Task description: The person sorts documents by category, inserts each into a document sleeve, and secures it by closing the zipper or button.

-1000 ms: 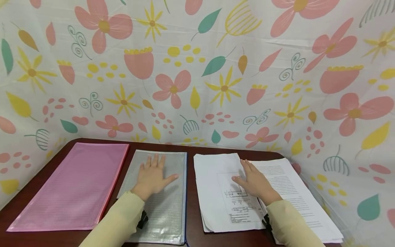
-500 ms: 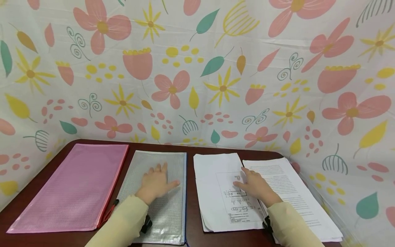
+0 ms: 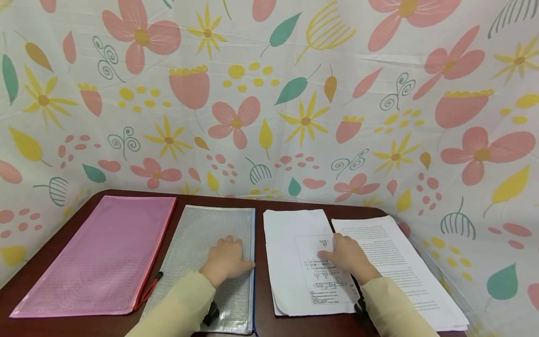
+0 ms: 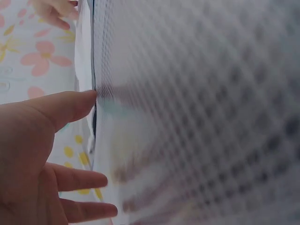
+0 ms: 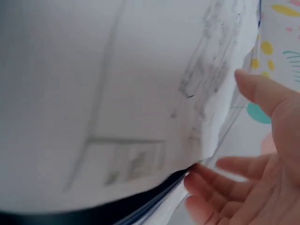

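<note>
A grey mesh zip pouch (image 3: 202, 224) with a blue zipper edge lies flat in the middle left of the head view. Over it hovers my left hand (image 3: 227, 262), its thumb out at the zipper edge; the left wrist view shows its fingertips (image 4: 101, 180) close over the mesh. Farther right is a stack of printed paper (image 3: 294, 252) with a line drawing on its top sheet. My right hand (image 3: 347, 252) is at that stack's right edge, thumb over the sheet. In the right wrist view its fingertips (image 5: 194, 176) are right at the paper edge.
A pink mesh zip pouch (image 3: 101, 252) with a red zipper lies at the left, its red pull cord (image 3: 148, 290) beside it. Another stack of printed text sheets (image 3: 404, 271) lies at the right. A flowered curtain (image 3: 269, 103) stands behind the dark table (image 3: 261, 262).
My left hand has moved right and nearer to me over the grey pouch, its fingers no longer spread. My right hand has drawn its fingers in at the paper edge.
</note>
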